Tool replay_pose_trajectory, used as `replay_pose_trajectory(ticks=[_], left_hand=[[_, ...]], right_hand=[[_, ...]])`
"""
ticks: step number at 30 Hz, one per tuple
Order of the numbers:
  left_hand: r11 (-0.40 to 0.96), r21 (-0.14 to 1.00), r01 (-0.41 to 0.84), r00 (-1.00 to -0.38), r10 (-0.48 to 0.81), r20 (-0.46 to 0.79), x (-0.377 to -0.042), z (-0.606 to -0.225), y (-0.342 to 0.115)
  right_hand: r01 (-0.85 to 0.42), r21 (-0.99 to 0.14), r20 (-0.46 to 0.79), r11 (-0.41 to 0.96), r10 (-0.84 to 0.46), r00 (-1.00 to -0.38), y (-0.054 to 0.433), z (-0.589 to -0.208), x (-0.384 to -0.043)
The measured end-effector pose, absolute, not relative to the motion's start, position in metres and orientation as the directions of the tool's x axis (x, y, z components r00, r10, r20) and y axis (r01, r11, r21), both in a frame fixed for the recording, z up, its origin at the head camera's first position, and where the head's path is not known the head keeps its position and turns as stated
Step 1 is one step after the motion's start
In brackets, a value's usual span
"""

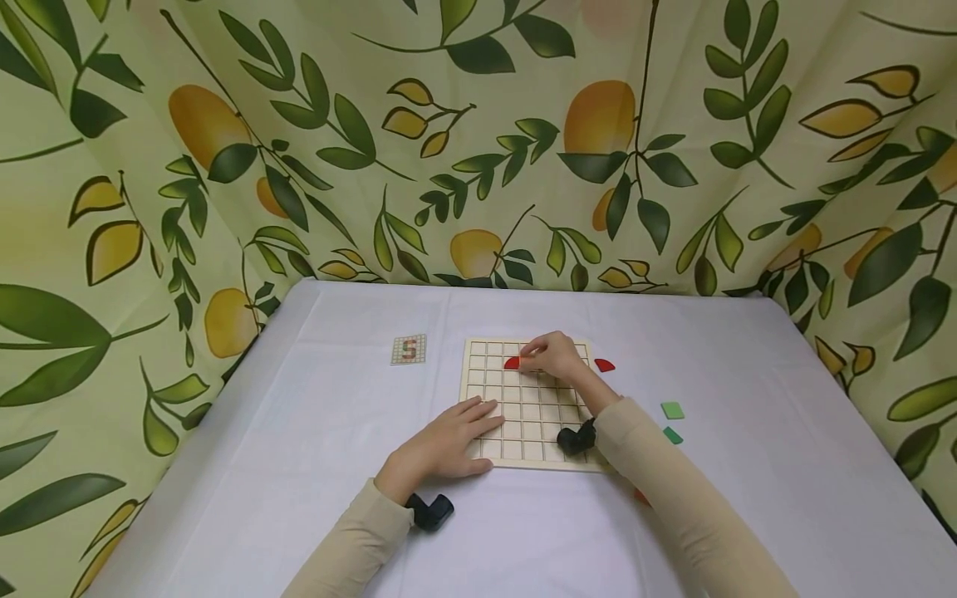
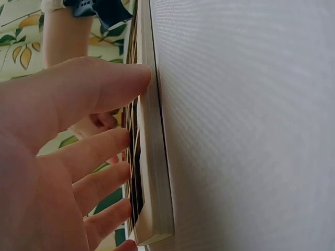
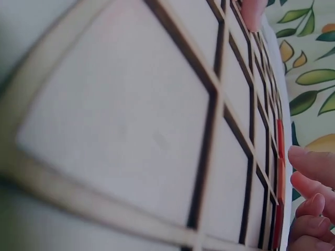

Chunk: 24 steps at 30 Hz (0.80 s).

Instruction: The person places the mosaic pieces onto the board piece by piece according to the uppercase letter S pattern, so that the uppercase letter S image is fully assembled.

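Observation:
A square wooden grid board (image 1: 523, 423) lies on the table. My left hand (image 1: 452, 440) rests at its lower left with spread fingers; in the left wrist view the thumb (image 2: 118, 81) touches the board's edge. Over the upper rows is my right hand (image 1: 555, 355), fingertips bent down beside a red rounded piece (image 1: 512, 363). In the right wrist view an orange piece (image 3: 281, 180) sits in the grid between two red pieces, with the right fingertips (image 3: 298, 152) very close to it; I cannot tell whether they touch. Nothing shows pinched between them.
Off the board's right edge lies a red quarter-round piece (image 1: 604, 365). Farther right are a light green square (image 1: 672, 410) and a darker green piece (image 1: 673, 435). The right sleeve partly covers an orange-red piece (image 1: 641, 497). A small patterned card (image 1: 409, 349) lies left of the board.

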<state>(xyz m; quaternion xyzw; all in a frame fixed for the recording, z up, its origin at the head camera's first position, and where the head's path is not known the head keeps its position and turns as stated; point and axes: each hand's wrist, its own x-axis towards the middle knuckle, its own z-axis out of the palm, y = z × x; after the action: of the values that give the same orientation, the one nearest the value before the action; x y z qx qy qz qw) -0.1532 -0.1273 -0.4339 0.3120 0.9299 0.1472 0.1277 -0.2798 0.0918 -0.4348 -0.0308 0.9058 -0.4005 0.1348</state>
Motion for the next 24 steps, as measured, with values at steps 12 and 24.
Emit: replay_pose_trajectory(ticks=[12,24], left_hand=[[0.767,0.365,0.528,-0.775,0.611,-0.164,-0.154,-0.432,-0.127],[0.763,0.365,0.534,-0.772,0.616,-0.156,-0.154,-0.431,-0.127]], right_hand=[[0.048,-0.784,-0.196,0.619,-0.173,-0.965,0.110,-0.426,-0.268],[0.053,-0.774,-0.204,0.631,-0.169,-0.964,0.125,-0.419,-0.257]])
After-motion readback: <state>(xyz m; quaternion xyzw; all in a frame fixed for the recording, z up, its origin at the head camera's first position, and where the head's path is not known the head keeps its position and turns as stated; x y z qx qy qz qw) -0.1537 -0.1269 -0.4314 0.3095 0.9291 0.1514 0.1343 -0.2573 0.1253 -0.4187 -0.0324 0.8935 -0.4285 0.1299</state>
